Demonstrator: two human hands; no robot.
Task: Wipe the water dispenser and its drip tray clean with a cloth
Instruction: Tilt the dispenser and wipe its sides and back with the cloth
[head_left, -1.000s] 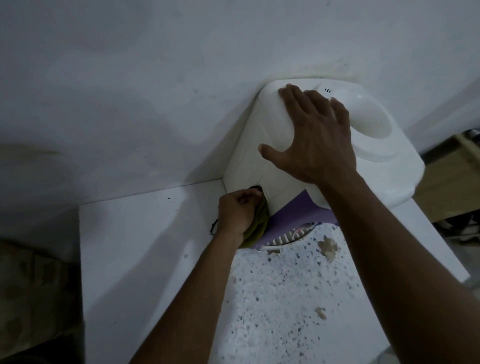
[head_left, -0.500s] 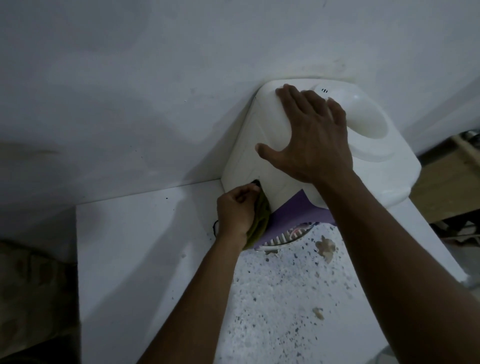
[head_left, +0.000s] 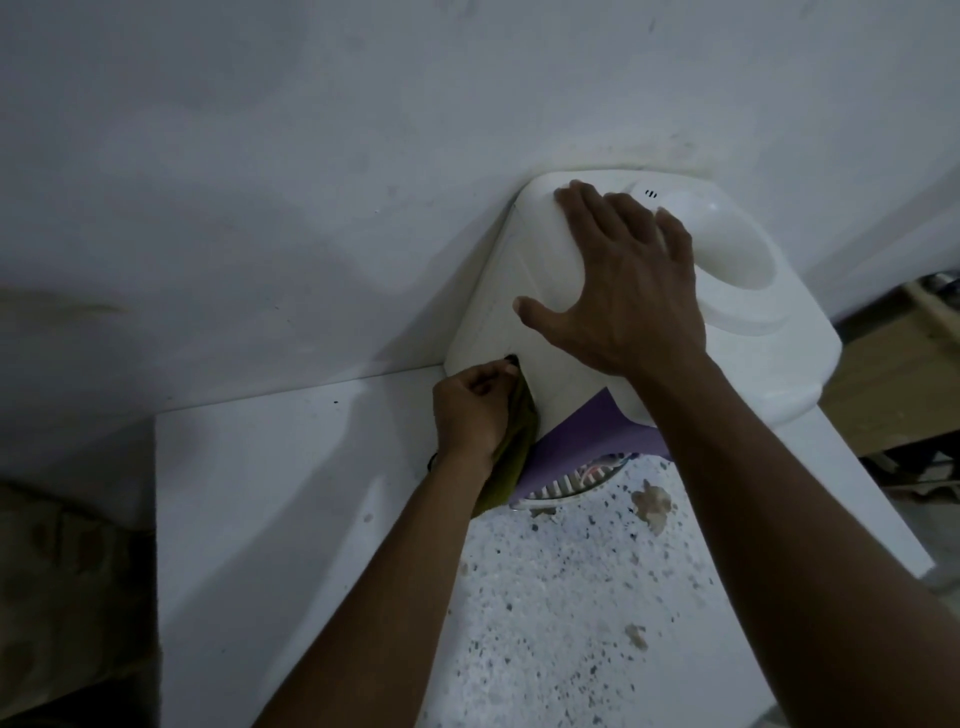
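White water dispenser (head_left: 779, 332) with purple front; right hand (head_left: 631, 291) spread flat on top, left hand (head_left: 470, 410) clenching olive cloth (head_left: 511, 457) against its side.

No readable text anywhere (dim, blurry view).
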